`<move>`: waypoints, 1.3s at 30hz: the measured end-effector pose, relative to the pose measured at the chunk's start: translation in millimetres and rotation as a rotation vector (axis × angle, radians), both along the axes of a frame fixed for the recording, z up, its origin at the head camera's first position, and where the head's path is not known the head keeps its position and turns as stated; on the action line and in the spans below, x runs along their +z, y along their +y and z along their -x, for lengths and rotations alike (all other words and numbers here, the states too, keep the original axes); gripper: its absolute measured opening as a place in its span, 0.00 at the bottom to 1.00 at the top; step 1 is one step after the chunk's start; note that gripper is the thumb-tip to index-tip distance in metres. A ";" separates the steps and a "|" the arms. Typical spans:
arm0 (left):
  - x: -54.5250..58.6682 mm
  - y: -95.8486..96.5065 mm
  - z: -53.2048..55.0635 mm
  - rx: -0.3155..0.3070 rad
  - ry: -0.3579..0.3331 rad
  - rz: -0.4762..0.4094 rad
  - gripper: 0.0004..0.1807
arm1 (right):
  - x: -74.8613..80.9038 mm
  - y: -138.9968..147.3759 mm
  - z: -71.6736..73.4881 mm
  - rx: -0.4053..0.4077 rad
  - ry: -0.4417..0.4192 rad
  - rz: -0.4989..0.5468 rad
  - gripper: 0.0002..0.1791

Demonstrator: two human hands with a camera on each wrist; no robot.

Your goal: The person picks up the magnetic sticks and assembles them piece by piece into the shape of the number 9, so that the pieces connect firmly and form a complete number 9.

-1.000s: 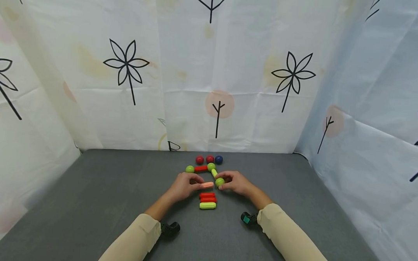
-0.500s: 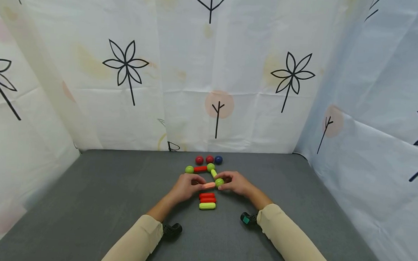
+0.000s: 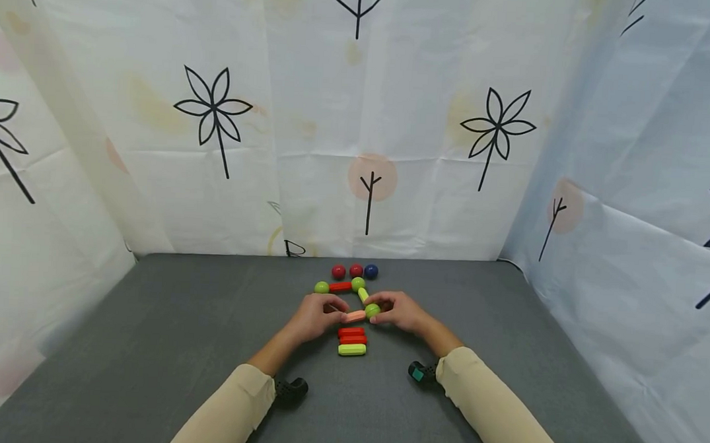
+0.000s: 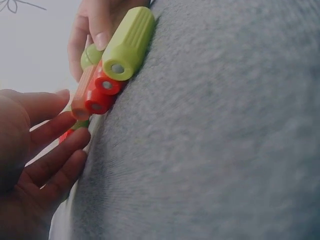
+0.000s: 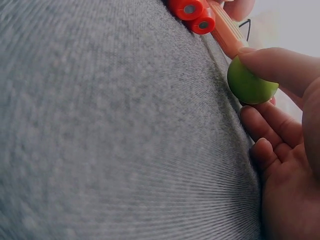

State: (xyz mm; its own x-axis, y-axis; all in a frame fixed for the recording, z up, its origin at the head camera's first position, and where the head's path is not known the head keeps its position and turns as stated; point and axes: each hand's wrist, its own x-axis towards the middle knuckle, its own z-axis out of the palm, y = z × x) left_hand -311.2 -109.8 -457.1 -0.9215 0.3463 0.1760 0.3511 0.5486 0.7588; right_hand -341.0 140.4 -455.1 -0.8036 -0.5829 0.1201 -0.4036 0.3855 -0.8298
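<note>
An orange ribbed rod (image 3: 354,316) meets a green ball (image 3: 373,310) at its right end. My left hand (image 3: 318,316) is at the rod's other end, thumb and fingers spread loosely. In the left wrist view, the fingertips (image 4: 75,119) are right at that end, whose metal disc shows. My right hand (image 3: 401,311) pinches the green ball between thumb and fingers; the right wrist view has the thumb (image 5: 270,62) across it. From this ball a yellow-green rod (image 3: 363,293) leads to a second green ball (image 3: 358,284), then a red rod (image 3: 340,286) to a third (image 3: 322,287).
Two red balls (image 3: 356,270) and a dark blue ball (image 3: 371,271) line up at the back. Two red rods (image 3: 352,336) and a yellow-green rod (image 3: 352,349) lie side by side in front of the hands on the grey table (image 3: 207,347). Patterned cloth (image 3: 359,116) hangs behind.
The orange rod has moved right and now meets the green ball. My left hand has shifted slightly, showing more of the rod's left end. My right hand stays on the ball.
</note>
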 end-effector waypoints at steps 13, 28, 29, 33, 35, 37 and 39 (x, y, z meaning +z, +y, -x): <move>5.2 -2.8 19.6 0.119 0.126 -0.036 0.06 | 2.6 -1.6 -3.3 -0.012 0.005 -0.045 0.19; 14.3 -3.8 51.5 0.252 0.303 0.072 0.04 | 1.8 -1.2 -3.3 -0.024 0.000 -0.043 0.19; 15.5 -4.2 53.0 0.257 0.303 0.088 0.05 | -2.3 -0.7 0.1 -0.026 0.003 -0.045 0.19; 19.6 -4.6 59.1 0.260 0.258 0.155 0.11 | -1.4 -0.9 -0.2 -0.023 0.004 -0.052 0.19; 20.2 -4.5 62.1 0.250 0.226 0.192 0.14 | -1.1 -0.7 -0.3 -0.022 0.003 -0.050 0.19; 20.4 -4.5 65.1 0.229 0.202 0.233 0.17 | -1.0 -0.2 -0.3 -0.020 0.004 -0.046 0.19; 20.4 -3.9 68.3 0.205 0.178 0.267 0.20 | -1.0 0.5 -0.1 -0.020 0.005 -0.044 0.19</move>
